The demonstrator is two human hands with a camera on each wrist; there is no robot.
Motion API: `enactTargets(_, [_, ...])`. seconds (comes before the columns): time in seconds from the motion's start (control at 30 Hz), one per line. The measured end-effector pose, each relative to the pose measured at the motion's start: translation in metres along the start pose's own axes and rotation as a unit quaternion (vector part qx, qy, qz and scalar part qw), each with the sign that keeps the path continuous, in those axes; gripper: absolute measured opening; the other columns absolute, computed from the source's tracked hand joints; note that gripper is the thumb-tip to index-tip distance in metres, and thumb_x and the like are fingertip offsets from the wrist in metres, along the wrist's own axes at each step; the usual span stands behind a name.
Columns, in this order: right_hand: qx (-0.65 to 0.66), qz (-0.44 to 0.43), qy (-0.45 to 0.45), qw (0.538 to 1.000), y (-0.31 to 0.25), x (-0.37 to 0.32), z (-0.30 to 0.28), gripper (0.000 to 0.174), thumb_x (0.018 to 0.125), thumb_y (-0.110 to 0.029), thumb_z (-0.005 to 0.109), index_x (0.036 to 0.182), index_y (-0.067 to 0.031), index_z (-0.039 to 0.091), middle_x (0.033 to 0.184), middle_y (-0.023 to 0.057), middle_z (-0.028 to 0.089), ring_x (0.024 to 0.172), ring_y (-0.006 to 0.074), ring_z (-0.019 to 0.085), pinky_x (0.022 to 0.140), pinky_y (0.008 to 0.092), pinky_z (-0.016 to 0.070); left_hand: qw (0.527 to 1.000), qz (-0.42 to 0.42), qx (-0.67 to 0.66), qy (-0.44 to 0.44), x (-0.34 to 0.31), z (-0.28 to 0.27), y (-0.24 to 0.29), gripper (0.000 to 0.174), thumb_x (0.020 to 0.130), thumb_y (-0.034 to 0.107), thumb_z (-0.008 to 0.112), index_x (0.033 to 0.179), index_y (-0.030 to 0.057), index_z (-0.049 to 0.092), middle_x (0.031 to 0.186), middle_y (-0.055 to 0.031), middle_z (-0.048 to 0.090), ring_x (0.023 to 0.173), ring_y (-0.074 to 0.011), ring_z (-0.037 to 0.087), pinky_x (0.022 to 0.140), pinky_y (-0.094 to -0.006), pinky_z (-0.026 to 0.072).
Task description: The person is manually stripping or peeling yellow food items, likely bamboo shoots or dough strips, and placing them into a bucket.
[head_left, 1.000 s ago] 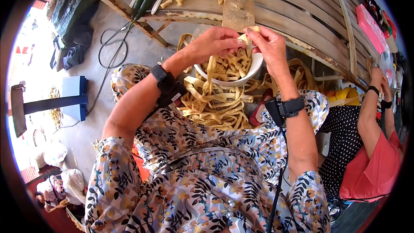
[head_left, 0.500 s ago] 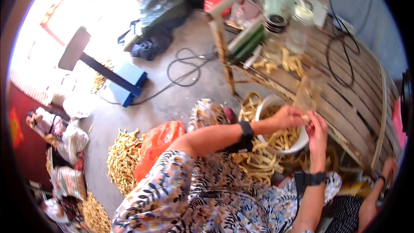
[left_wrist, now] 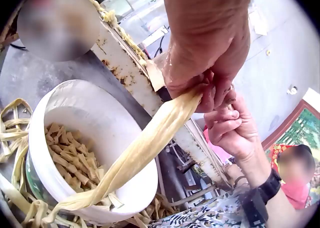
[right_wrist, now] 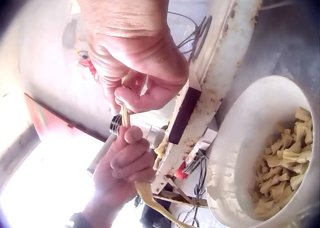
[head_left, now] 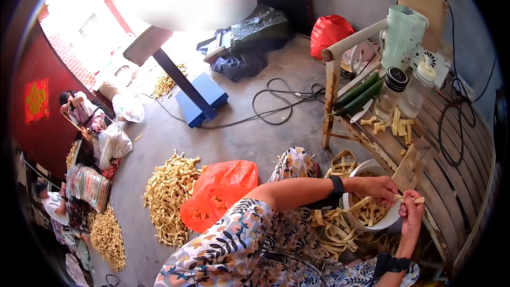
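Note:
Both hands meet at the rim of a white bucket (head_left: 374, 168), beside the bench edge. My left hand (head_left: 380, 187) pinches a long, flat, pale yellow strip (left_wrist: 150, 143); its tail hangs down across the bucket in the left wrist view. My right hand (head_left: 411, 215) grips the same strip close to the left fingertips, thumb and curled fingers together. A short end of it sticks out past the right hand in the head view. Inside the bucket lie many short knotted pieces (right_wrist: 285, 163) of the same yellow material.
Loose strips (head_left: 337, 234) lie around the bucket's foot. The slatted bench (head_left: 451, 180) holds a wooden board (head_left: 410, 167), glass jars (head_left: 390, 93), cucumbers (head_left: 361, 95) and knotted pieces. On the floor are a knot pile (head_left: 170, 196), red bag (head_left: 223, 186), blue scale (head_left: 202, 98) and cable (head_left: 276, 101).
The head view has swung left, so the hands now appear lower right. They stay together by the bucket, and the strip's short end now shows beyond the right hand.

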State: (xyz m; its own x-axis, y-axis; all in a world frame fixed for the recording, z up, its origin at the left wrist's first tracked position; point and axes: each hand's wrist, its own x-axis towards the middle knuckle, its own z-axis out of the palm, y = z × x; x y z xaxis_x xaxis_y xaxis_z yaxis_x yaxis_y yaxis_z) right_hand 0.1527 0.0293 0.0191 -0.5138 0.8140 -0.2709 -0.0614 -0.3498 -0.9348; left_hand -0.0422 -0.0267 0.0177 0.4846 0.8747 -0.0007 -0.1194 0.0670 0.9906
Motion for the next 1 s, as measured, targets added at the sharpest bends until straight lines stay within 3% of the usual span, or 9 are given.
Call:
enactTargets(0.2, [-0.035,-0.016,0.041,0.998,0.003,-0.005,0.007,0.012,0.078,-0.011,0.061,0.086,-0.0047,0.054,0.057,-0.0003,0.045,0.039,0.0028,0.034,0.036,0.0151,0.0249,0.997,-0.070,-0.031,0.018,-0.006,-0.006,-0.001,0.016,0.083,0.015,0.053,0.080,0.0025,0.062,0.057,0.0054,0.045,0.051,-0.0043,0.041,0.047,-0.0182,0.0326])
enactTargets(0.3, [0.098,-0.006,0.005,0.995,0.003,-0.005,0.002,0.013,0.078,-0.010,0.059,0.089,-0.0045,0.054,0.060,0.0002,0.046,0.040,0.0016,0.032,0.036,0.0139,0.0234,0.987,-0.063,-0.147,-0.015,-0.002,-0.012,-0.011,0.014,0.082,0.014,0.054,0.081,0.0031,0.062,0.057,0.0053,0.044,0.052,-0.0040,0.042,0.046,-0.0180,0.0330])
enactTargets(0.4, [0.097,-0.012,-0.022,0.995,-0.002,-0.008,0.003,0.015,0.078,-0.010,0.057,0.091,-0.0048,0.052,0.065,-0.0003,0.045,0.042,0.0007,0.029,0.037,0.0129,0.0213,0.988,-0.064,-0.140,0.001,-0.003,-0.014,-0.012,0.014,0.081,0.014,0.055,0.082,0.0031,0.063,0.058,0.0046,0.047,0.052,-0.0038,0.043,0.047,-0.0177,0.0343])
enactTargets(0.6, [0.102,-0.004,-0.087,0.991,-0.007,-0.008,-0.002,0.022,0.082,-0.008,0.054,0.103,-0.0008,0.051,0.069,-0.0033,0.045,0.051,0.0017,0.034,0.042,0.0149,0.0244,0.989,-0.119,-0.079,0.021,-0.007,-0.022,-0.001,0.018,0.081,0.019,0.059,0.094,0.0068,0.063,0.085,0.0012,0.062,0.074,-0.0059,0.053,0.061,-0.0202,0.0436])
enactTargets(0.67, [0.117,-0.013,-0.102,0.988,-0.003,-0.006,-0.003,0.026,0.084,-0.007,0.052,0.108,0.0008,0.052,0.070,-0.0040,0.045,0.055,0.0021,0.036,0.043,0.0157,0.0257,0.984,-0.143,-0.104,-0.001,-0.004,-0.023,-0.002,0.019,0.086,0.018,0.053,0.090,0.0023,0.062,0.060,0.0053,0.046,0.049,-0.0025,0.035,0.042,-0.0152,0.0242])
enactTargets(0.7, [0.118,-0.007,-0.061,0.991,-0.008,-0.007,0.001,0.027,0.083,-0.009,0.055,0.108,0.0008,0.053,0.072,-0.0032,0.048,0.059,0.0027,0.039,0.044,0.0158,0.0275,0.988,-0.136,-0.074,-0.018,-0.004,-0.024,0.004,0.021,0.089,0.019,0.049,0.094,0.0016,0.058,0.057,0.0066,0.036,0.051,-0.0035,0.034,0.048,-0.0177,0.0299])
enactTargets(0.87, [-0.011,-0.080,-0.021,0.996,-0.017,-0.004,0.001,0.022,0.079,-0.013,0.062,0.098,-0.0034,0.059,0.076,-0.0034,0.056,0.062,0.0015,0.047,0.052,0.0136,0.0410,0.980,-0.137,-0.142,-0.036,0.005,-0.022,0.008,0.024,0.091,0.021,0.045,0.088,0.0008,0.057,0.054,0.0067,0.036,0.046,-0.0027,0.028,0.044,-0.0172,0.0237])
enactTargets(0.97, [0.013,-0.094,-0.015,0.995,-0.012,0.000,-0.003,0.021,0.079,-0.014,0.062,0.096,-0.0023,0.059,0.075,-0.0017,0.056,0.060,0.0021,0.047,0.052,0.0147,0.0413,0.976,-0.134,-0.168,-0.047,0.010,-0.021,0.013,0.025,0.091,0.022,0.044,0.088,0.0008,0.057,0.053,0.0071,0.035,0.046,-0.0023,0.027,0.044,-0.0170,0.0231])
enactTargets(1.0, [0.034,-0.097,-0.006,0.995,-0.013,-0.001,0.000,0.020,0.081,-0.012,0.061,0.095,0.0017,0.058,0.073,0.0009,0.054,0.056,0.0021,0.043,0.048,0.0157,0.0346,0.975,-0.138,-0.169,-0.038,0.012,-0.022,0.015,0.024,0.091,0.022,0.046,0.090,0.0007,0.057,0.054,0.0070,0.037,0.046,-0.0024,0.029,0.044,-0.0165,0.0238])
